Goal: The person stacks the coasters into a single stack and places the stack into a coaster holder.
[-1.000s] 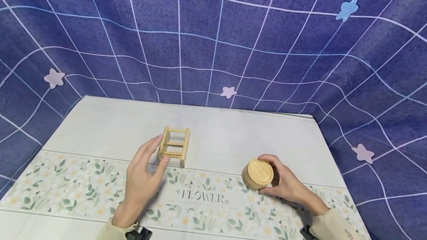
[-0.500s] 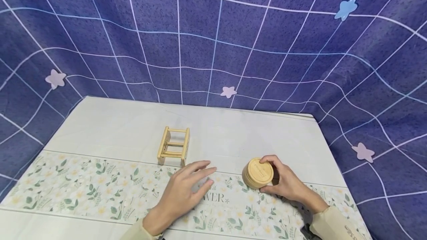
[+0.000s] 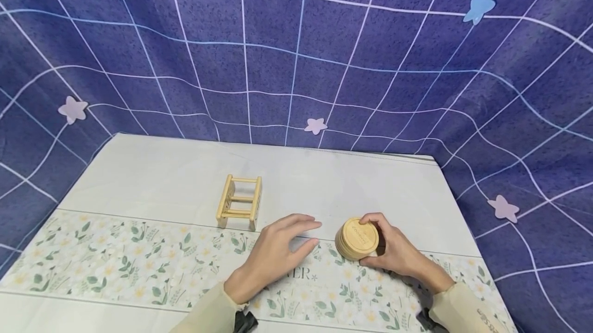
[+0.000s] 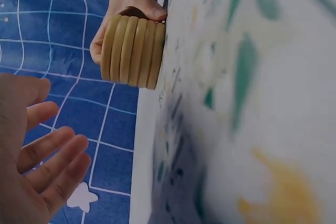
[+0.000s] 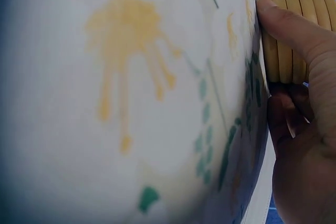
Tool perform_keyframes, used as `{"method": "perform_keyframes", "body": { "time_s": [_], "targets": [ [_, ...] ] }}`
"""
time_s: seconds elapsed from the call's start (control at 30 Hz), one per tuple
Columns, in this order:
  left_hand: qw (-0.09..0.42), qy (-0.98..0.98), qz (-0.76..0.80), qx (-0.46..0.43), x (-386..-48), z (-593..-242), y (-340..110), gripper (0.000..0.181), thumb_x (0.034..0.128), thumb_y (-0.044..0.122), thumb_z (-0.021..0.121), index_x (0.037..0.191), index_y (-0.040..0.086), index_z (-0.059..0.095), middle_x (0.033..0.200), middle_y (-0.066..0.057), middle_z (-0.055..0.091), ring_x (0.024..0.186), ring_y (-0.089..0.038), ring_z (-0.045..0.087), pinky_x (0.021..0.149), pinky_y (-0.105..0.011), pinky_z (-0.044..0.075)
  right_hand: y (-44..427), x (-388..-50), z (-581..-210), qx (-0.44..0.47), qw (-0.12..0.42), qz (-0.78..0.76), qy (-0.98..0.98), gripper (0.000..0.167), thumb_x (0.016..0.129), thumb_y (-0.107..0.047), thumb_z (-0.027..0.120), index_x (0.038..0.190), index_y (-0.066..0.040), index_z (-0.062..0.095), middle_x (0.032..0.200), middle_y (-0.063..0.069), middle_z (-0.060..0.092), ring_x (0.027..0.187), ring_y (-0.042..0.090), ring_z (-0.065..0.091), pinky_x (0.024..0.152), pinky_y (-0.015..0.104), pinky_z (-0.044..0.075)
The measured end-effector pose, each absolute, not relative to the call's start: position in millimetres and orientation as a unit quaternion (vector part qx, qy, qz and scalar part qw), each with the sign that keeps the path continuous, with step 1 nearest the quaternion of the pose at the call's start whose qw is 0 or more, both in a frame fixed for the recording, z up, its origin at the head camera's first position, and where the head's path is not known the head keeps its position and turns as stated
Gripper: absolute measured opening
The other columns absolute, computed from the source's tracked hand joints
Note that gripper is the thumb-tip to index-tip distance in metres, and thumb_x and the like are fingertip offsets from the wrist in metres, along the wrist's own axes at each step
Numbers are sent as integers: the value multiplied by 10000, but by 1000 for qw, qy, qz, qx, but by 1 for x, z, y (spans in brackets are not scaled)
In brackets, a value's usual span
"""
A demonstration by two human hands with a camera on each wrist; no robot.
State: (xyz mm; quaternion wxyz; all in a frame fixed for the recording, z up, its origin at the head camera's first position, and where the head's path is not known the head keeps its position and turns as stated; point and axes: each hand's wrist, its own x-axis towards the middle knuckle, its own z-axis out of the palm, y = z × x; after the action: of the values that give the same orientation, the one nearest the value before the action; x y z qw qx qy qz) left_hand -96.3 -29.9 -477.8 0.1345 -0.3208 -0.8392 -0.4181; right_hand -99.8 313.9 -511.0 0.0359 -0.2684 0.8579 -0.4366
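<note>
On the right of the table stands a stack of round wooden coasters point(image 3: 360, 238), several high, with writing on the top one. My right hand point(image 3: 397, 251) holds the stack from its right side, thumb low and fingers around the far edge; the left wrist view shows the coasters point(image 4: 132, 51) side-on. Left of the stack, a short gap away, my left hand point(image 3: 277, 250) hovers with fingers extended and nothing in them. A small wooden coaster rack point(image 3: 255, 204) with bars stands behind and left of that hand.
A white tablecloth point(image 3: 153, 178) with a printed flower band and lettering covers the table. Behind and beside it hangs a blue curtain point(image 3: 273, 70) with grid lines and stars.
My left hand has left the wooden rack's side and moved right toward the coaster stack. The right hand stays on the stack; rack and coasters stand where they were.
</note>
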Motion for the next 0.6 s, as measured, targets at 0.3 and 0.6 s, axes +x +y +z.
{"method": "perform_keyframes", "body": {
  "time_s": [0.3, 0.6],
  "targets": [
    [51, -820, -441, -361, -116, -477, -11, 367, 1005, 315, 861, 1356, 221, 808, 1400, 5, 750, 1308, -164, 709, 1132, -404, 609, 314, -100, -512, -268, 36, -442, 855, 974, 702, -35, 1068, 1472, -157, 485, 1434, 73, 663, 1270, 100, 661, 1085, 153, 528],
    [-11, -826, -449, -340, -123, -486, 1, 584, 923, 336, 941, 1468, 257, 745, 1513, -12, 681, 1397, -204, 649, 1205, -470, 550, 315, -101, -514, -277, 31, -434, 856, 973, 716, -82, 1076, 1476, -158, 472, 1428, 56, 664, 1270, 106, 661, 1092, 165, 524]
  ]
}}
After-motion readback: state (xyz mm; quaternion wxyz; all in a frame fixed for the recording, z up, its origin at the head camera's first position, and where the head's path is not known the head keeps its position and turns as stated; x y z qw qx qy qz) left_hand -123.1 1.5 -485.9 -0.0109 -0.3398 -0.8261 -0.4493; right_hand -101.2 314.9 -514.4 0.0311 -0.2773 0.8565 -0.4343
